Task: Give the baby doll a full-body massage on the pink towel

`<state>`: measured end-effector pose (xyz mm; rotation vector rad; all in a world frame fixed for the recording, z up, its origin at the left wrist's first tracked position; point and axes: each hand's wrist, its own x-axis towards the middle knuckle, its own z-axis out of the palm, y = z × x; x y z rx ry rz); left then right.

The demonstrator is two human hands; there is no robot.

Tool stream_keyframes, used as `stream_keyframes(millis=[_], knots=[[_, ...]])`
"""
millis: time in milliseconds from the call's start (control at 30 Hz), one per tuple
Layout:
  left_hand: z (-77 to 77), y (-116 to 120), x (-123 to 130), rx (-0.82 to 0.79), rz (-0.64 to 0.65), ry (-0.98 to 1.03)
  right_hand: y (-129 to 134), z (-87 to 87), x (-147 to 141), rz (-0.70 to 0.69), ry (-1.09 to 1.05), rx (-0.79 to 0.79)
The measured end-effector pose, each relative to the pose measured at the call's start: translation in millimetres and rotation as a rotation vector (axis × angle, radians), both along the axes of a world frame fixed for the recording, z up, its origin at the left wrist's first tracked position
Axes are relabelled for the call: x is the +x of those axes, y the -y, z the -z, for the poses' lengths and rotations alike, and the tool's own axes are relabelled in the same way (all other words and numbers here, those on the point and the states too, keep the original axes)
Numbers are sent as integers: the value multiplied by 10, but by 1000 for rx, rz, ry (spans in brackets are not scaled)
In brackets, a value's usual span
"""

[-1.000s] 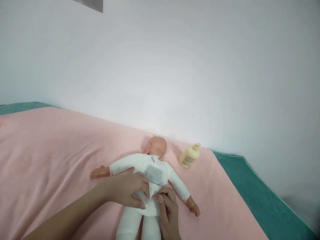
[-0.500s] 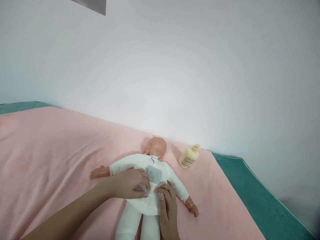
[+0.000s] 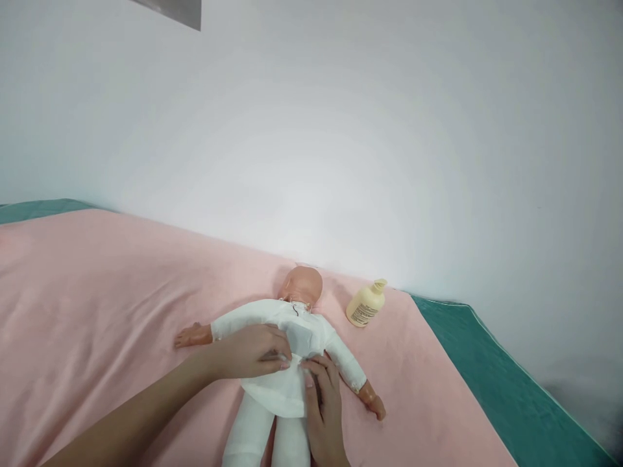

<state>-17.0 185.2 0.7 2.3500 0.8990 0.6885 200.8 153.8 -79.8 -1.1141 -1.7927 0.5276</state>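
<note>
A doll [image 3: 280, 392] with a white cloth body and brown plastic head and hands lies with its arms spread and its head toward the wall. A grey patch [image 3: 298, 338] shows on the upper middle of its torso. My left hand [image 3: 253, 350] comes over the torso from the left, fingers bent and closed on the white cloth just below the patch. Opposite it, my right hand [image 3: 325, 395] pinches the cloth with thumb and bent fingers. The two sets of fingertips are a short way apart. What lies under the fingertips is partly hidden.
A pale yellow pump bottle [image 3: 366, 305] stands right of the doll's head. Beneath everything is a wrinkled pink sheet [image 3: 121, 292], with a green cover [image 3: 506, 370] showing at its right. A white wall [image 3: 311, 130] rises directly behind.
Both hands stay at the doll's torso and their fingers have shifted slightly upward, nearer the grey patch. The cloth between them has moved a little. The whole view has drifted slightly.
</note>
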Motion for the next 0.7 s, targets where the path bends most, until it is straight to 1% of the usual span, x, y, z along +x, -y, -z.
stream_keyframes(millis=[167, 300, 400, 467, 567, 633, 700], knots=[[39, -39, 0, 36, -13, -13, -28, 9, -2, 6, 22, 7], [111, -83, 23, 11, -12, -19, -37, -7, -17, -14, 31, -38], [154, -117, 66, 7, -25, 10, -58, -37, -18, -23, 18, -61], [180, -133, 101, 29, -43, 49, -119, -85, -13, -22, -5, -67], [229, -152, 140, 62, -134, 123, -298, -213, -29, 22, -44, -11], [269, -169, 142, 85, -222, 186, -444, -315, -70, 47, -36, 32], [311, -193, 125, 127, -279, 229, -571, -395, -131, 47, -12, 46]])
